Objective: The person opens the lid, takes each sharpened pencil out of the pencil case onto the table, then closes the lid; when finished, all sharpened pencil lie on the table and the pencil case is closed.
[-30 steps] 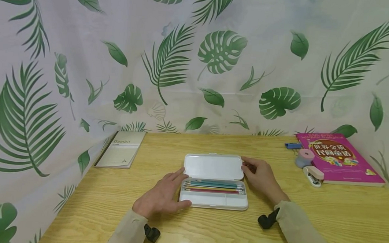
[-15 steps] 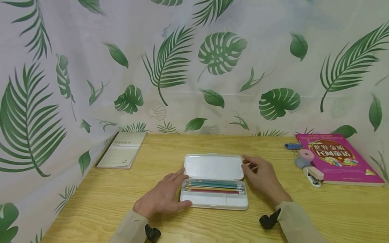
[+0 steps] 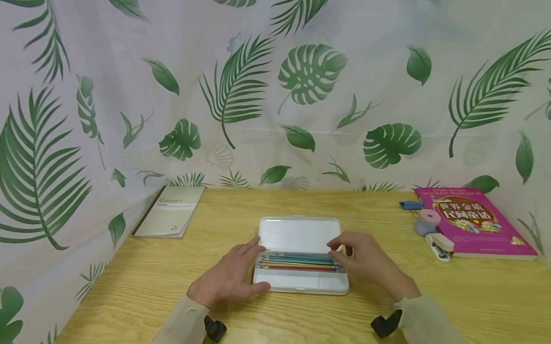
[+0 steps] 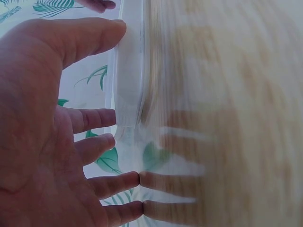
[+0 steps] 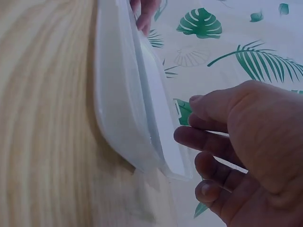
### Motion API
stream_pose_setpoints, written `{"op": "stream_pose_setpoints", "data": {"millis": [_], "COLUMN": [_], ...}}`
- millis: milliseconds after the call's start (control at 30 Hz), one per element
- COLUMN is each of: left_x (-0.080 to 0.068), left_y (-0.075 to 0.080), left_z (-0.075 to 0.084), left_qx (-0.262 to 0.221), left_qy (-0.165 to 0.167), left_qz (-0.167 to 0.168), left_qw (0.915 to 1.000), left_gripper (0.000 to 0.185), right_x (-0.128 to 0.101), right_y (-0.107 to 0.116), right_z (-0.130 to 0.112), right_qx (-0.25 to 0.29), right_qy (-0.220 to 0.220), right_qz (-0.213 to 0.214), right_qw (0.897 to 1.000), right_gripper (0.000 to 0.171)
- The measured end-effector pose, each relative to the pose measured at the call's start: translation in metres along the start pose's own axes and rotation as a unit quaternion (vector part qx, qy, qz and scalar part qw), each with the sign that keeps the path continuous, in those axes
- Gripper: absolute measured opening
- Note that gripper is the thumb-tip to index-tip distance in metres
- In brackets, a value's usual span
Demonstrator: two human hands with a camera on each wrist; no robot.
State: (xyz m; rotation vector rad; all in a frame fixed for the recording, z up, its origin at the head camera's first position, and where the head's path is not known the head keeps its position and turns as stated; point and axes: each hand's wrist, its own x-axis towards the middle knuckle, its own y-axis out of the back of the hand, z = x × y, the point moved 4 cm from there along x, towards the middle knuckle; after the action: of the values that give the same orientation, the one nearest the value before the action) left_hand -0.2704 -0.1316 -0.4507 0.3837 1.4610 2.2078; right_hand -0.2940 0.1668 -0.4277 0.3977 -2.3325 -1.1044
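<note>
Head view: smooth rectangular white pencil case

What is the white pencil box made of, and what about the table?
The pencil case looks like smooth matte plastic: white, slightly see-through at its thin rounded edges in the wrist views. The table shows yellowish wood grain with a glossy sheen near the front; it may be real wood or a wood-look laminate.

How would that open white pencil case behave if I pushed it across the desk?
The pencil case looks like thin rigid plastic, so probably light and quick to slide on the smooth desk. Its pencils lie loose, so they may roll or rattle.
</note>
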Motion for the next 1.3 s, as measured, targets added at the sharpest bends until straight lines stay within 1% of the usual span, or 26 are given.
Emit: {"op": "stream_pose_setpoints", "data": {"millis": [100, 233, 333, 400, 467, 533, 600, 767, 867, 1000, 1067, 1200, 1300], "left_x": [-0.001, -0.002, -0.002, -0.002, -0.002, -0.002, -0.002, -0.002, -0.002, -0.001, -0.001, -0.001, -0.001], "left_y": [0.001, 0.001, 0.002, 0.001, 0.001, 0.0, 0.0, -0.001, -0.001, -0.001, -0.001, 0.0, 0.0], "left_z": [0.0, 0.0, 0.0, 0.0, 0.0, 0.0, 0.0, 0.0, 0.0, 0.0, 0.0, 0.001, 0.001], "left_qx": [0.001, 0.002, 0.002, 0.001, 0.0, 0.0, 0.0, 0.001, 0.001, 0.001, 0.001, 0.0, 0.002], "left_qy": [0.001, -0.002, -0.004, -0.005, -0.006, -0.006, -0.006, -0.005, -0.004, -0.005, -0.005, -0.006, -0.005], "left_qz": [0.0, 0.002, 0.001, 0.0, 0.0, 0.0, 0.001, 0.005, 0.004, 0.003, 0.004, 0.006, 0.007], "left_qw": [1.0, 1.0, 1.0, 1.0, 1.0, 1.0, 1.0, 1.0, 1.0, 1.0, 1.0, 1.0, 1.0], "left_gripper": [0.082, 0.082, 0.082, 0.082, 0.082, 0.082, 0.082, 0.082, 0.081, 0.081, 0.081, 0.081, 0.082], "right_x": [-0.005, -0.011, -0.013, -0.014, -0.016, -0.016, -0.017, -0.019, -0.019, -0.02, -0.02, -0.019, -0.019], "right_y": [-0.001, -0.003, -0.006, -0.008, -0.009, -0.01, -0.01, -0.01, -0.01, -0.011, -0.012, -0.012, -0.012], "right_z": [-0.004, -0.003, -0.001, -0.001, -0.003, -0.005, -0.007, -0.008, -0.008, -0.005, -0.002, 0.004, 0.006], "right_qx": [-0.005, -0.003, -0.024, -0.055, -0.083, -0.101, -0.104, -0.087, -0.077, -0.055, -0.038, 0.002, 0.018], "right_qy": [0.007, -0.018, -0.025, -0.016, 0.001, 0.018, 0.026, 0.021, 0.035, 0.049, 0.047, 0.027, 0.021], "right_qz": [-0.014, -0.04, -0.056, -0.063, -0.068, -0.072, -0.078, -0.103, -0.114, -0.118, -0.121, -0.127, -0.129], "right_qw": [1.0, 0.999, 0.998, 0.996, 0.994, 0.992, 0.991, 0.991, 0.99, 0.99, 0.991, 0.992, 0.991], "right_gripper": [0.015, 0.016, 0.017, 0.019, 0.021, 0.022, 0.024, 0.029, 0.03, 0.029, 0.028, 0.027, 0.027]}}
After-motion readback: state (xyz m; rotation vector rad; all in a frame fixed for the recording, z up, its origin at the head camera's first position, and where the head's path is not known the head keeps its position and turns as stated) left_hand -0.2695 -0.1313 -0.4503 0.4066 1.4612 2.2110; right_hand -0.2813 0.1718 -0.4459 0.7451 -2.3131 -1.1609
